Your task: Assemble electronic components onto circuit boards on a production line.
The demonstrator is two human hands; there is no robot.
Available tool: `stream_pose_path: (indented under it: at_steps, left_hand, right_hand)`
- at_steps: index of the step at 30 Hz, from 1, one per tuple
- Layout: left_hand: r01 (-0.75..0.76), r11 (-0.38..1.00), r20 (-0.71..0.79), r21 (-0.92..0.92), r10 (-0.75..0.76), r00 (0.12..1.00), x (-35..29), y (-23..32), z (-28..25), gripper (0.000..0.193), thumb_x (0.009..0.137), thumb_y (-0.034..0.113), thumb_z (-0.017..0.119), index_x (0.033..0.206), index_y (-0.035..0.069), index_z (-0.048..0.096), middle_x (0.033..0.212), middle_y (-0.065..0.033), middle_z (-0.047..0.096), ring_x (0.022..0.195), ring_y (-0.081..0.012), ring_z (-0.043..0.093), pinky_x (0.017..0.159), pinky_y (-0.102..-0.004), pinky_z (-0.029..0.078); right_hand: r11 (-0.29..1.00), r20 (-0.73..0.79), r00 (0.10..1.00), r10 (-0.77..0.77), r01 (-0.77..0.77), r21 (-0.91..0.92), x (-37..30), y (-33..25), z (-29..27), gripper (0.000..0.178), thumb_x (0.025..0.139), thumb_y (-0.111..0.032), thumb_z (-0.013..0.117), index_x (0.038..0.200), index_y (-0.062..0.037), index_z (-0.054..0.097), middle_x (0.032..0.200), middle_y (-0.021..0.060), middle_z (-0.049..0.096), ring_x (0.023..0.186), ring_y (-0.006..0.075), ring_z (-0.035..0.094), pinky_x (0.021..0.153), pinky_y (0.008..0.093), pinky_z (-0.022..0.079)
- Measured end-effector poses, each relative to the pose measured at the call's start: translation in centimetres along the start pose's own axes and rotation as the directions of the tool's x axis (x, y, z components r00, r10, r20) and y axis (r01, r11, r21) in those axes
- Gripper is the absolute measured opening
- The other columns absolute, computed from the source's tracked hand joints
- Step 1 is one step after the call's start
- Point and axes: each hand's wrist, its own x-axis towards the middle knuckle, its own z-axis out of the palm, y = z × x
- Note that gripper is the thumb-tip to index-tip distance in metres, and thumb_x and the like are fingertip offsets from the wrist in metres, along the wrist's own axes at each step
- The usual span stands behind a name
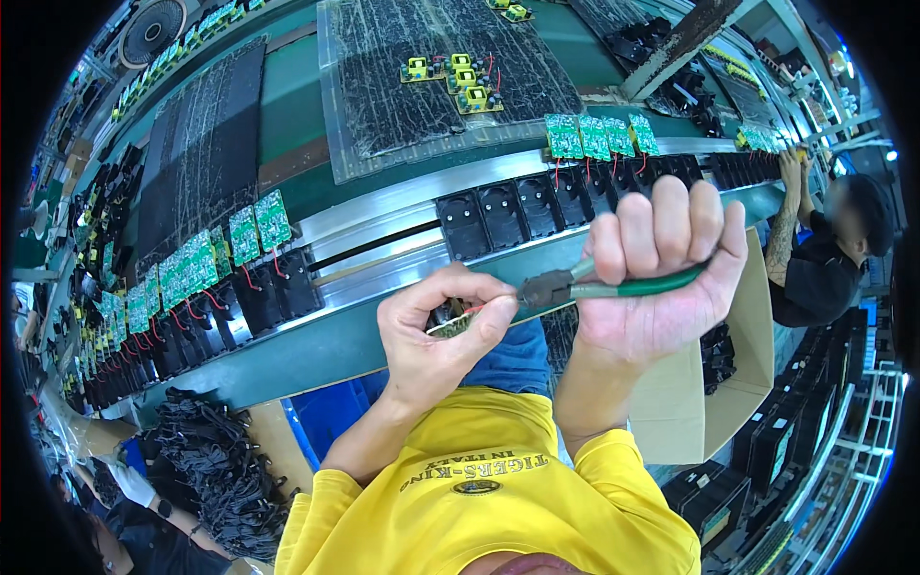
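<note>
My right hand (666,273) is closed round a pair of pliers or cutters with green handles (661,282). Its dark metal jaws (546,287) point left and meet the fingertips of my left hand (441,331). Between the thumb and fingers of that left hand is a small circuit board (448,328), mostly hidden by the palm, with a bit of red wire showing. Just beyond the hands, black plastic housings (467,225) stand in a row along the metal rail.
Green circuit boards with red wires (187,273) line the rail at left, more (599,137) at right. Boards with yellow transformers (465,81) lie on a dark mat. A cardboard box (671,412) stands right, black cables (216,460) are heaped left. A co-worker (834,249) works far right.
</note>
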Motion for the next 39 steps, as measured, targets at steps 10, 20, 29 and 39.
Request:
stream_pose_path:
  at_steps: [10, 20, 29, 39]
  left_hand:
    - [0.778, 0.394, 0.661, -0.489, -0.415, 0.625, 0.8, -0.5, -0.2, 0.012, 0.098, 0.009, 0.077, 0.097, -0.003, 0.078, 0.068, -0.0070, 0.065, 0.053, -0.0113, 0.052, 0.053, -0.0264, 0.044]
    - [0.897, 0.147, 0.869, -0.418, -0.222, 0.442, 0.6, -2.2, 1.7, 0.015, 0.099, 0.008, 0.071, 0.096, -0.005, 0.077, 0.058, -0.0054, 0.058, 0.046, -0.0117, 0.046, 0.050, -0.0271, 0.042]
    - [0.635, 0.665, 0.496, -0.392, -0.429, 0.755, 0.2, 0.1, 2.6, 0.007, 0.099, 0.002, 0.076, 0.095, -0.003, 0.077, 0.070, -0.0084, 0.070, 0.058, -0.0128, 0.056, 0.058, -0.0252, 0.047]
    - [-0.319, 0.946, 0.033, 0.050, 0.318, 0.948, -0.4, -2.2, 2.7, 0.019, 0.083, -0.013, 0.084, 0.099, -0.004, 0.078, 0.088, -0.0126, 0.082, 0.064, -0.0146, 0.059, 0.063, -0.0248, 0.051]
  right_hand:
    - [0.969, 0.546, 0.806, 0.230, -0.241, -0.053, 1.7, -2.5, 3.4, 0.046, 0.120, -0.039, 0.043, 0.087, -0.0110, 0.057, 0.066, 0.0052, 0.052, 0.045, 0.0127, 0.028, 0.042, 0.0340, 0.027]
    - [0.936, 0.839, 0.474, 0.266, -0.333, -0.109, 2.4, -2.6, 5.2, 0.036, 0.105, -0.025, 0.057, 0.072, -0.0109, 0.059, 0.067, 0.0073, 0.050, 0.048, 0.0125, 0.028, 0.045, 0.0290, 0.021]
    - [0.989, 0.650, 0.746, 0.145, -0.107, -0.099, 0.4, -5.2, 1.5, 0.025, 0.106, -0.027, 0.056, 0.087, -0.0114, 0.060, 0.070, 0.0019, 0.051, 0.050, 0.0130, 0.030, 0.049, 0.0288, 0.021]
    - [0.967, -0.252, 0.960, -0.121, 0.172, 0.189, -3.0, -3.1, -2.3, 0.027, 0.115, -0.037, 0.049, 0.112, -0.0120, 0.058, 0.090, -0.0004, 0.044, 0.072, 0.0139, 0.035, 0.067, 0.0361, 0.034]
